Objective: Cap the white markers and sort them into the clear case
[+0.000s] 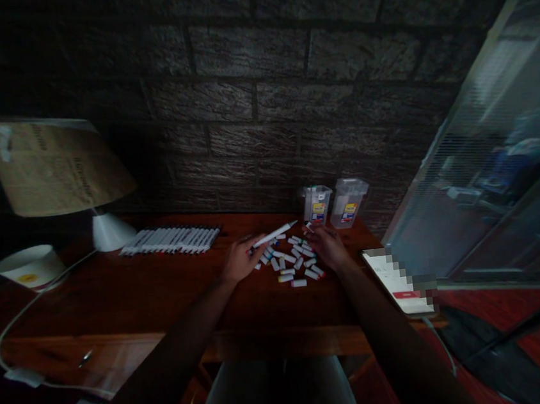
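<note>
White marker [274, 234], held slantwise just above the worktop [164, 296] in the left hand [241, 260] — I see the fingers closed around its lower part, the grey end angled up toward the right hand [323, 246]. That right hand has its fingertips pinching a small white piece [308, 225] with a dark end; I take it for a cap, but the view is too dim to be sure.

Between and below the hands I have a loose scatter of short white caps [299, 283], most lying on their sides, several with coloured ends: yellow, red, green, purple. Well to the left, a row of white markers [170, 241] lies side by side, dark at the ends. Just beyond the right hand, two clear plastic boxes [349, 204] with yellow labels stand beside each other near the brick wall [259, 100].

Farther out on the left I make out a lamp [59, 169] with a printed shade and a white tub [30, 269] with a cord passing by it. On the right edge lies a flat device [391, 278] — its face partly pixelated.
</note>
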Demonstrator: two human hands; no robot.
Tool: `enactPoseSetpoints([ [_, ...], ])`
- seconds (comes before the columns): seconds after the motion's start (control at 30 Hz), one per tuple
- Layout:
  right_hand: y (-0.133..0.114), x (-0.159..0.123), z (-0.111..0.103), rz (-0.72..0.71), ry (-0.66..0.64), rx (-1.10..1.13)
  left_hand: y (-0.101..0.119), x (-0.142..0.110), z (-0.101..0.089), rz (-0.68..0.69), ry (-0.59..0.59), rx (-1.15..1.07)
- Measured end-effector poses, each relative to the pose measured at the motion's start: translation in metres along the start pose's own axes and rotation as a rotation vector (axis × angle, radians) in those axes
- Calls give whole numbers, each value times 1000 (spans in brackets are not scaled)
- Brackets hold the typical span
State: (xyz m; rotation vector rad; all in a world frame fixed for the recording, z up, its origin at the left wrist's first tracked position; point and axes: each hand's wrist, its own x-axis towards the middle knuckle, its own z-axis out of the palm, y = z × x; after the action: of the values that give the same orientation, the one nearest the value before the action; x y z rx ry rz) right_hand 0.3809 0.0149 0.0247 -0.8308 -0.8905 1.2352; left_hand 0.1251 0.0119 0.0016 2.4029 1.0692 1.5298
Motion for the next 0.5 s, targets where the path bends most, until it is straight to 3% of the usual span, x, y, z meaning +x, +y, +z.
enactPoseSetpoints([
  [0.3,-6,-5,6,-47,-40,41,2,0,-2,-41,-50,-17],
  [0.5,-5,-1,4,-124,37,9,-2,-1,-1,-43,-62,6],
])
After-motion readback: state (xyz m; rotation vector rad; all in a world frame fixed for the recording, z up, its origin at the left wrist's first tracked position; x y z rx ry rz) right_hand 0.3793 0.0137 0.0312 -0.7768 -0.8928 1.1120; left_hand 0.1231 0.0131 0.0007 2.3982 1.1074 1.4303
